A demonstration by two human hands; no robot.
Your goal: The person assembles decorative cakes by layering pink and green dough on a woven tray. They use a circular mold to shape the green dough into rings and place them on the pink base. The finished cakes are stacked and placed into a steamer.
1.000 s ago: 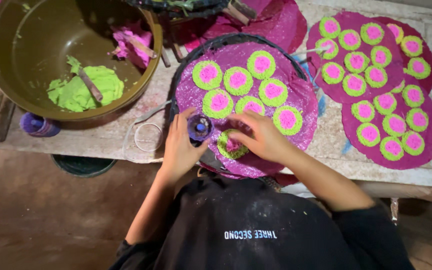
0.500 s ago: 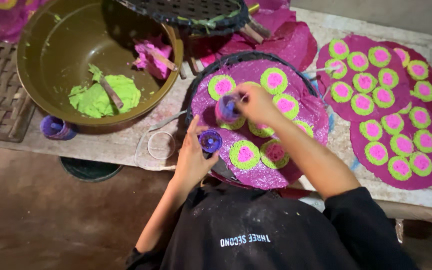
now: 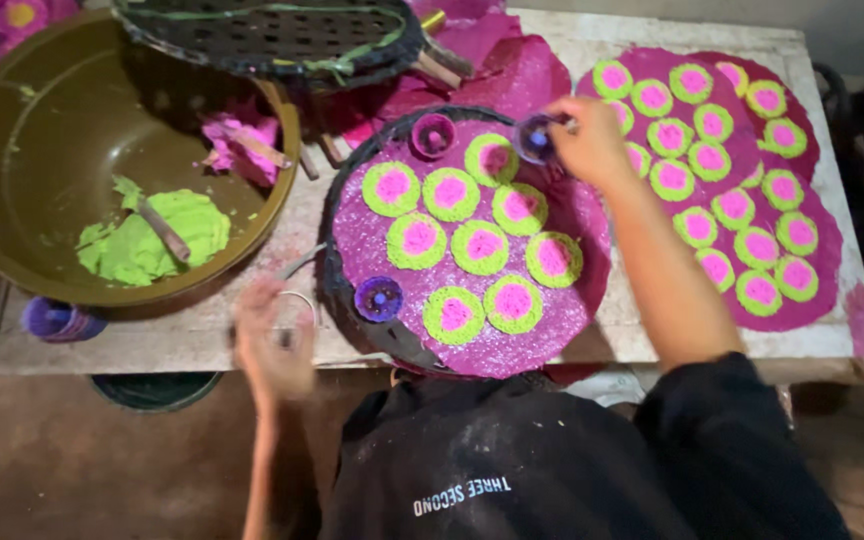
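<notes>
Purple and small, the round plastic cup mould sits gripped in the fingers of the right hand, at the far right rim of the round magenta sheet. The cup is tipped on its side, its open mouth turned toward the camera and a little leftward; it is too squat to show a clear long axis. The left hand lies at the near table edge over a thin wire ring, motion-blurred, so I cannot tell whether it is clenched or slack.

On the magenta sheet lie nine green discs with pink centres, set close in rows. A second purple cup stands at the sheet's far edge, left of the held one, and a flat purple stamp rests at its near left. The right forearm crosses the sheet's right side. Further right, a finished magenta sheet carries many more green-and-pink discs. To the left stands a large olive bowl holding a lump of green dough with a stick in it and a lump of pink dough. A dark woven tray overhangs the bowl's far rim. A purple cylinder lies near the bowl.

Everything rests on a worn pale table, above a brown earthen floor.
</notes>
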